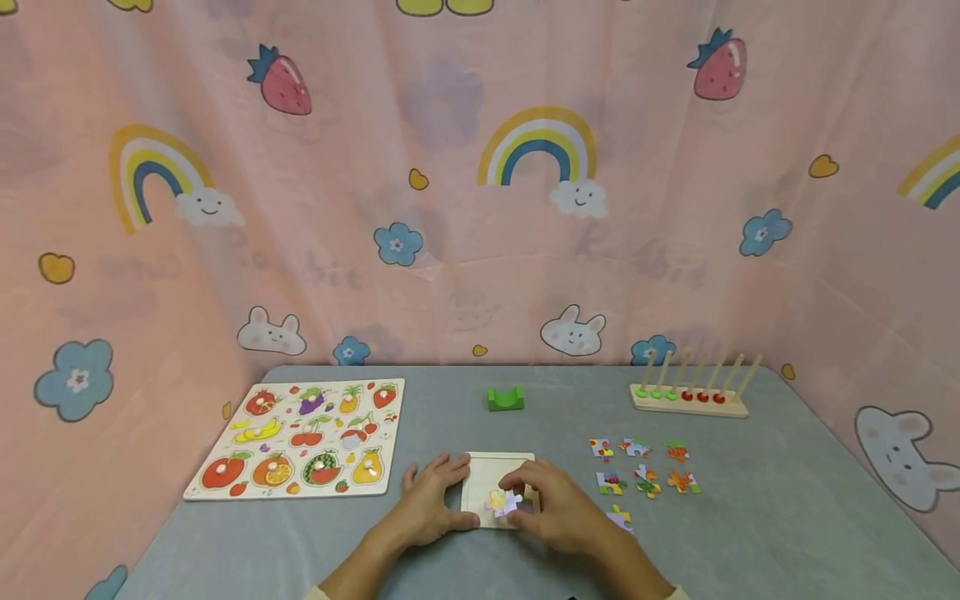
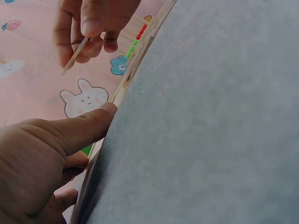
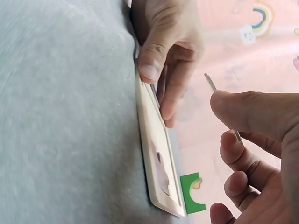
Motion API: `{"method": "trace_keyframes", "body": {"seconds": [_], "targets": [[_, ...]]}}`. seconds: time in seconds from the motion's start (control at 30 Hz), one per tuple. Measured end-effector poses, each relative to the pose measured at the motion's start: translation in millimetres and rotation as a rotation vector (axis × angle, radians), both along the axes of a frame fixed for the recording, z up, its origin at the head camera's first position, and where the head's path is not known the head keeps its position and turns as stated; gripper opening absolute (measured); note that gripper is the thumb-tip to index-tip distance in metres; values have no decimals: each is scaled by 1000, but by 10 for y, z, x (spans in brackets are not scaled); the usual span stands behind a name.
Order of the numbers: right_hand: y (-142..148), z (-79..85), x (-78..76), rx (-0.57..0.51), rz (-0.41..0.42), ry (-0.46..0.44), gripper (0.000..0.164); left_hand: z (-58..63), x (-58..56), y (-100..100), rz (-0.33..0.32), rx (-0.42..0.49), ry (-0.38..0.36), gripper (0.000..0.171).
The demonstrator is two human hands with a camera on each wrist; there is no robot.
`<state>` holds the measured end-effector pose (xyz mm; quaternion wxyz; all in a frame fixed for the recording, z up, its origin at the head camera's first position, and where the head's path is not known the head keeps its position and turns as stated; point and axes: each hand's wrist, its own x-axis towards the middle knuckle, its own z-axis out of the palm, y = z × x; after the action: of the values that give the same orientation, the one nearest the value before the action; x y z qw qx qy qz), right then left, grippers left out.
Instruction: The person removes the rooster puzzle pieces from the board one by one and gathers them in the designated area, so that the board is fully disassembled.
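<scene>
My right hand (image 1: pixel 558 510) pinches a jigsaw piece (image 1: pixel 502 502) in pale yellow and lilac between thumb and fingers. It holds the piece above a shallow square wooden puzzle tray (image 1: pixel 501 457); the right wrist view shows the piece edge-on, apart from the tray. My left hand (image 1: pixel 429 504) grips the tray's left side, thumb at the near corner and fingers at the far one. Inside the tray, a coloured piece (image 3: pixel 161 173) lies toward the right end, partly hidden by my right hand in the head view.
Several loose jigsaw pieces (image 1: pixel 646 482) lie right of my right hand. Behind the tray stands a green notched block (image 1: pixel 506 399). A fruit peg board (image 1: pixel 300 440) is at left, a wooden rack with pegs and beads (image 1: pixel 690 402) at back right. A printed pink curtain (image 1: pixel 450 275) surrounds the table.
</scene>
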<state>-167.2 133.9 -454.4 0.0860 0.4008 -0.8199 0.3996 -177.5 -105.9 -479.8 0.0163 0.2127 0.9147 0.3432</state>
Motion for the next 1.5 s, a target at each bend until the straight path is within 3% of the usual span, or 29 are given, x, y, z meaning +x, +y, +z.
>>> {"method": "trace_keyframes", "body": {"seconds": [0.73, 0.93, 1.3, 1.5], "targets": [[285, 141, 101, -6, -41, 6, 32, 1, 6, -3, 7, -12, 17, 73], [364, 154, 130, 17, -85, -15, 36, -17, -9, -1, 13, -13, 3, 73], [503, 177, 149, -47, -32, 145, 39, -25, -2, -7, 4, -6, -2, 74], [610, 218, 194, -46, -71, 136, 37, -12, 0, -7, 8, -10, -1, 74]]}}
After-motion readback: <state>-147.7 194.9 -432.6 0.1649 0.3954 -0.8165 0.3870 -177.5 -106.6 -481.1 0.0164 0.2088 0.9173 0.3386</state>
